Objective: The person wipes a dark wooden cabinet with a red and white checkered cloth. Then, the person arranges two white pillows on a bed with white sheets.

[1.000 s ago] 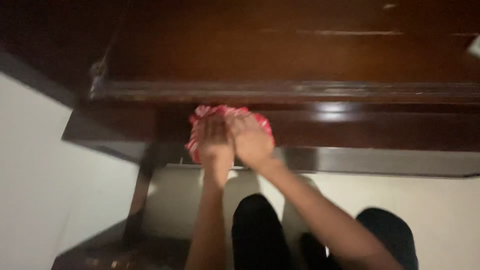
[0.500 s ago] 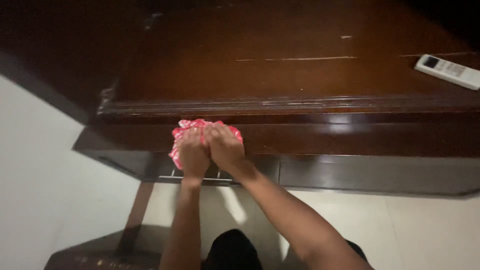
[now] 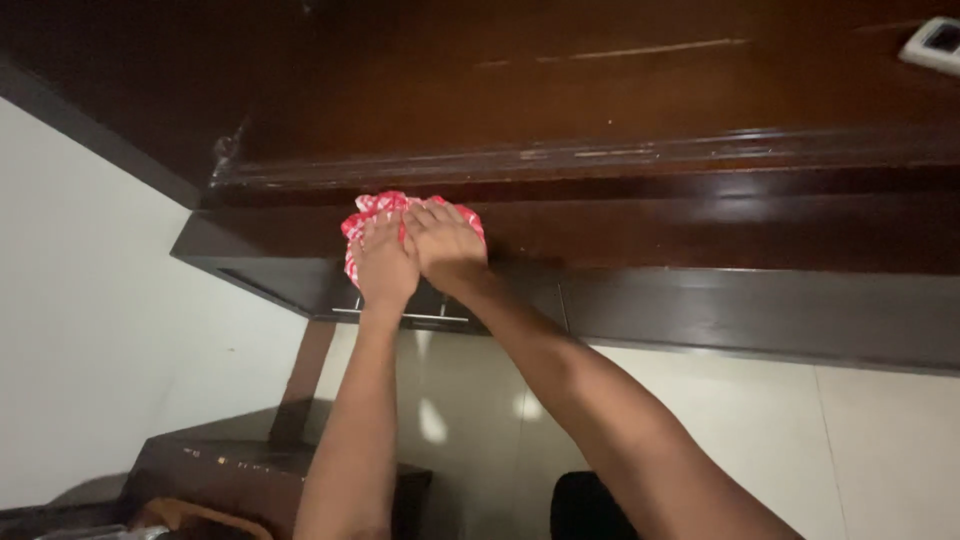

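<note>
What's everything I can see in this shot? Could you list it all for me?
Cloth: one, red and white patterned, pressed against the front edge of the desk.
Wooden desk: one, dark brown, glossy, across the top.
Drawer handle: one, metal bar, under the desk edge below the hands.
Remote control: one, white, on the desk at far right, partly cut off.
Floor: pale tiles, below.
Wall: white, at left.
Low furniture: dark brown, bottom left.
Left hand: on the cloth.
Right hand: on the cloth, beside the left.
</note>
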